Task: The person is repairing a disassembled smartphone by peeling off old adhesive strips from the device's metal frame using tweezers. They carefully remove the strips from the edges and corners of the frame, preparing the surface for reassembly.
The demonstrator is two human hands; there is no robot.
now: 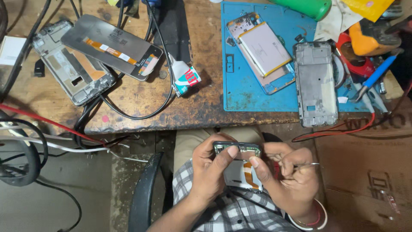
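Below the counter's (141, 116) front edge, over our lap, we grip an opened phone (240, 165) with both hands. Our left hand (210, 172) clasps its left side, thumb on the top edge. Our right hand (289, 178) holds its right side while pinching thin tweezers (310, 164). Up on the counter's blue mat (240, 92) lies a bare phone frame (315, 83).

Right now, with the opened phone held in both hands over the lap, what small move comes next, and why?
Probably bring the thin metal tool in the right hand to the top edge of the opened phone. The left hand already steadies it, both thumbs press near that edge, and the tool's tip points away.
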